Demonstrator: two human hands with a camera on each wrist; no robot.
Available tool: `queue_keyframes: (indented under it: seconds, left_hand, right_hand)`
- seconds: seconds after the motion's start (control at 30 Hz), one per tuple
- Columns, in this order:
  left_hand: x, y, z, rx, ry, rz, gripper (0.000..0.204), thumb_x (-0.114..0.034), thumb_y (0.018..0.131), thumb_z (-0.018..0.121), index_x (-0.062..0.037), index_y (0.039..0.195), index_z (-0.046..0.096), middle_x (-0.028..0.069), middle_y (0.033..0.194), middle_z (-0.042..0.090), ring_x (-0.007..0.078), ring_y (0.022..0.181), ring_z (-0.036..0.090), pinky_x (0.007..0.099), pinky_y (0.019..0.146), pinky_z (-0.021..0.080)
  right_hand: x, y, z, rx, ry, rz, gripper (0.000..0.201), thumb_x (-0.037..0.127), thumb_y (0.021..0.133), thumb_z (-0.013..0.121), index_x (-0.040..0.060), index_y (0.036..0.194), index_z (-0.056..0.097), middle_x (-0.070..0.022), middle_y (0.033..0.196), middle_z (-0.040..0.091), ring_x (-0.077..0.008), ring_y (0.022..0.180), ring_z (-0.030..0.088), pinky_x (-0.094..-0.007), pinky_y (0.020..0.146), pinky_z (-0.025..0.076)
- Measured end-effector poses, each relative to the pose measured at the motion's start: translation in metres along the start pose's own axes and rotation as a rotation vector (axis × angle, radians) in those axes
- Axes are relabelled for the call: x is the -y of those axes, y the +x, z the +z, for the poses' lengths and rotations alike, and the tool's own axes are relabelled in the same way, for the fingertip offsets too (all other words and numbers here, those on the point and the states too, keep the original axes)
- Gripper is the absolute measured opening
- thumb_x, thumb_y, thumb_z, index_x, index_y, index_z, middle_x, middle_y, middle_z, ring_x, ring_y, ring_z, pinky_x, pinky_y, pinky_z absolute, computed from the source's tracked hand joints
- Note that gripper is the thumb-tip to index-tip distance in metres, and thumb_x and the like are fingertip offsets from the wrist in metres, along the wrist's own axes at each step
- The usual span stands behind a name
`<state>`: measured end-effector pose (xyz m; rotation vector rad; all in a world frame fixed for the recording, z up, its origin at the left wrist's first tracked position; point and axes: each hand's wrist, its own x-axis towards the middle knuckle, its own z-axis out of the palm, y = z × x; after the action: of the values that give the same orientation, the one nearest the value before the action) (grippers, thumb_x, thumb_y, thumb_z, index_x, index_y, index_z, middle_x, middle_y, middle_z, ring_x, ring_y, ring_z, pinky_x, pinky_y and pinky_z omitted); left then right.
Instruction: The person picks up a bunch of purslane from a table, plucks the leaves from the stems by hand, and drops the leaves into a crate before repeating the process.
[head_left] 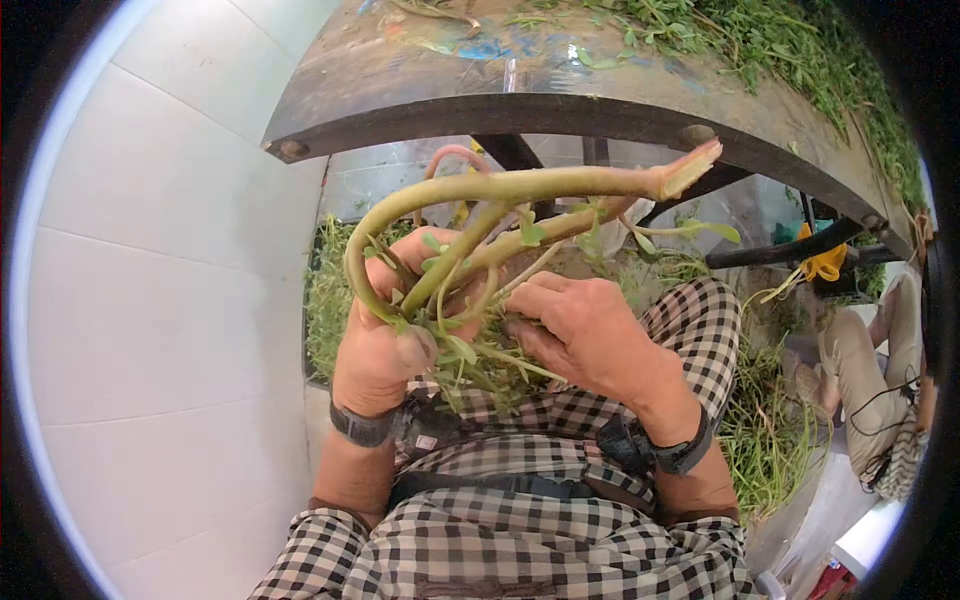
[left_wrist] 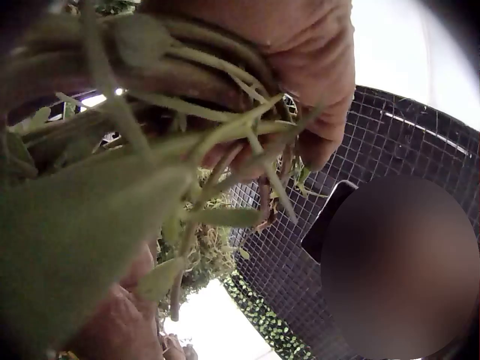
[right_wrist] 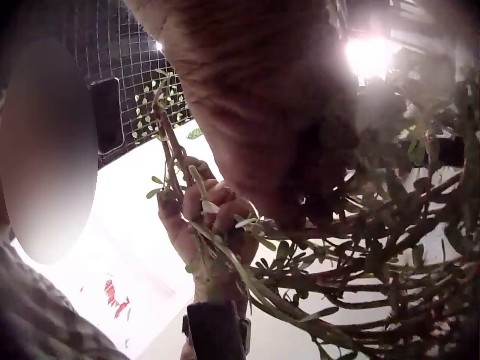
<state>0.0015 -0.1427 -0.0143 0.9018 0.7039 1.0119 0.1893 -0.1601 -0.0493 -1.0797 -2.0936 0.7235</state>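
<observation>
thick curved green stalk (head_left: 520, 190) with small leaves, gripped by left hand (head_left: 385, 345), side shoots pinched by right hand (head_left: 585, 335), cut tip shown only overhead

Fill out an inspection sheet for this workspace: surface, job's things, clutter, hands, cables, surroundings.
Surface: round table with worn, paint-stained top above the lap.
Job's things: thick green stem with leafy side shoots, bent in a curve.
Clutter: loose greens on the table; more greens heaped below.
Hands: left hand grips the stem's curved end; right hand pinches the thin shoots.
Cables: thin black cable beside a second person.
Surroundings: white tiled wall to the left.
</observation>
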Motion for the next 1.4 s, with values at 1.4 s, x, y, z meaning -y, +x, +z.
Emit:
queue_keyframes:
  seconds: [1.4]
  left_hand:
    - [-0.02,0.013,-0.003,-0.005,-0.084,0.392,0.064,-0.05,0.081,0.054,-0.0005,0.119,0.041,-0.0041,0.055,0.034,0.0086,0.054,0.031,0.0211,0.044,0.028]
  right_hand:
    - [-0.006,0.002,-0.003,-0.208,0.146,0.085,0.021,0.01,0.074,0.062,0.0046,0.094,0.06,-0.0124,0.09,0.061,-0.0294,0.084,0.059,-0.0343,0.073,0.047]
